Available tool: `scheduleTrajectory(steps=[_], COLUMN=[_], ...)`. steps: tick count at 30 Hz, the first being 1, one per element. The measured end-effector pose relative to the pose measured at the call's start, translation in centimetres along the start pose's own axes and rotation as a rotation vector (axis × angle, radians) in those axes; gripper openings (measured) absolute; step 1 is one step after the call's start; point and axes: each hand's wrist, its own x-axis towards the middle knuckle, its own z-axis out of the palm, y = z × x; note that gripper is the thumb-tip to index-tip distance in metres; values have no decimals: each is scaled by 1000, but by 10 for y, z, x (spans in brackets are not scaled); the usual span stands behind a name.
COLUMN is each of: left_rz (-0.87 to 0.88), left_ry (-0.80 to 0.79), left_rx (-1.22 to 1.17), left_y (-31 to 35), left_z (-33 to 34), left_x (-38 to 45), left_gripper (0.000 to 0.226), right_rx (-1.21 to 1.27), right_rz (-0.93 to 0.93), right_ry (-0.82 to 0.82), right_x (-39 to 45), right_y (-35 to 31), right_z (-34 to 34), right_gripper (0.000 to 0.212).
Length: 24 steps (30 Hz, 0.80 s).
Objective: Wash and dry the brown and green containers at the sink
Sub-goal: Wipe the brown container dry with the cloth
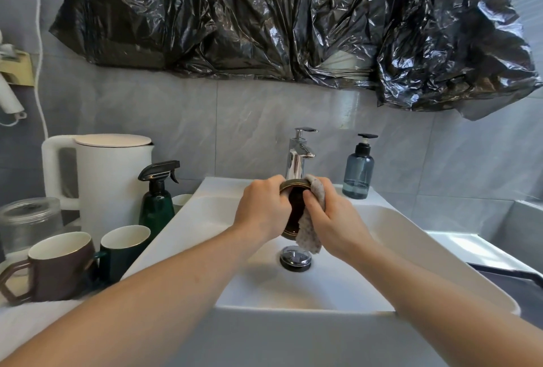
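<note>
Over the white sink [390, 228], my left hand [261, 211] grips a brown dish with a gold rim [295, 208], tilted on its edge. My right hand [329, 216] holds a grey cloth [308, 234] against the dish, thumb pressing it onto the inside. The cloth hangs down below the dish, above the drain plug [295, 258]. On the counter at the left stand a brown mug [55, 266] and a green mug [123, 249], both upright.
A chrome tap [298, 155] stands behind the hands, with a blue soap dispenser [359, 169] to its right. Left of the sink are a green spray bottle [157, 199], a white kettle [100, 178] and a glass jar [28, 222]. Black plastic sheeting [293, 20] covers the wall above.
</note>
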Motion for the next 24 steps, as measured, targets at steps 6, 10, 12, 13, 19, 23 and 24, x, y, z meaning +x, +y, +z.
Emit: scheduleTrajectory(steps=[6, 10, 12, 13, 19, 23, 24], left_rz=[-95, -201, -271, -284, -180, -45, -32], left_ry=[85, 116, 159, 163, -57, -174, -172], left_rx=[-73, -119, -151, -173, -128, -17, -2], left_y=[-5, -4, -7, -9, -6, 3, 3], left_z=[-5, -2, -4, -5, 2, 8, 8], left_x=[2, 4, 8, 10, 1, -6, -6], left_gripper=[26, 28, 29, 30, 27, 25, 21], right_rx=[87, 103, 79, 74, 93, -58, -66], right_rz=[156, 200, 198, 188, 158, 121, 112], right_ry=[-74, -110, -149, -158, -38, -28, -22], right_x=[1, 1, -1, -2, 1, 1, 1], right_y=[5, 3, -1, -2, 2, 5, 4], right_z=[5, 3, 6, 8, 3, 2, 3], right_gripper=[61, 65, 66, 66, 50, 36, 38])
